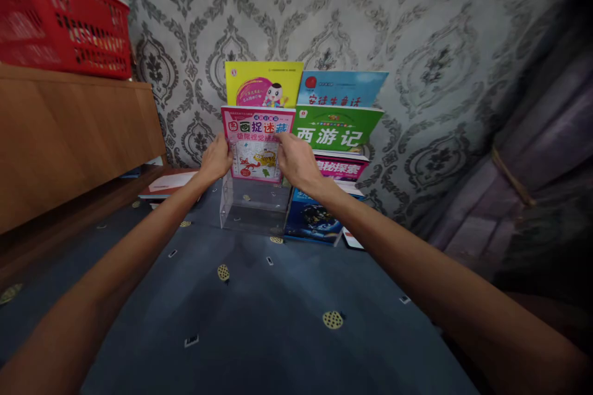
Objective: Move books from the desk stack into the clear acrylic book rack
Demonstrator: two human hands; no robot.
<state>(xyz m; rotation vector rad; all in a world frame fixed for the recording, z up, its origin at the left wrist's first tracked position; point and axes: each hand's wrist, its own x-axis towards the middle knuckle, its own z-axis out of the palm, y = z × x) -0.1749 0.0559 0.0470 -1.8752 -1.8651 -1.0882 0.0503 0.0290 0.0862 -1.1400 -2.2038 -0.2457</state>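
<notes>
A pink picture book [257, 160] stands upright at the left side of a clear acrylic book rack [226, 200]. My left hand [216, 159] grips its left edge, and my right hand [297, 162] grips its right edge with the thumb over the cover. Behind it rises a yellow book [241, 83]. To the right in the rack, a light blue book [343, 86], a green book [333, 129], a magenta book [345, 168] and a dark blue book [315, 216] stand in tiers. The rack's lower left tiers show only clear plastic.
A wooden cabinet [74, 142] with a red basket [92, 24] on top is at left. Beside it lies a small stack of books [169, 184]. Patterned wallpaper [417, 43] backs the rack, a curtain [482, 216] hangs right, and a phone-like object [353, 241] lies by the rack.
</notes>
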